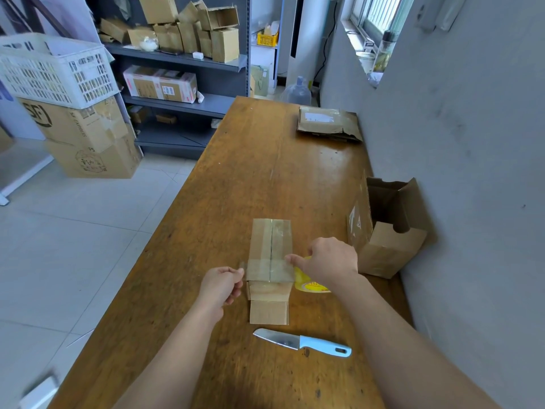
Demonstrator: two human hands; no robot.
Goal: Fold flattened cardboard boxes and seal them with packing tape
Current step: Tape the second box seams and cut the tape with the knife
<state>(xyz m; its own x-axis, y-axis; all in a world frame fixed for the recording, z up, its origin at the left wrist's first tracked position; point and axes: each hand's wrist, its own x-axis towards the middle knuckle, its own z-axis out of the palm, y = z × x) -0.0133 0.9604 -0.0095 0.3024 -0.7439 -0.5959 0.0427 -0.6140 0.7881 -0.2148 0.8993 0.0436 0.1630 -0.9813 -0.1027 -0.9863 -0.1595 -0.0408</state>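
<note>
A small folded cardboard box (270, 240) lies on the wooden table (236, 172), its two top flaps meeting at a centre seam. A strip of clear tape (269, 269) stretches across the box's near end. My left hand (222, 283) pinches the strip's free end at the box's left side. On the right side, my right hand (327, 259) grips the yellow-cored tape roll (309, 283), which is mostly hidden under the hand. One open flap (269, 312) lies flat toward me.
A knife (303, 341) with a light blue handle lies just in front of the box. An open cardboard box (387, 228) stands against the wall on the right. Flattened cardboard (327, 124) lies at the table's far end. Shelves with boxes stand at the back left.
</note>
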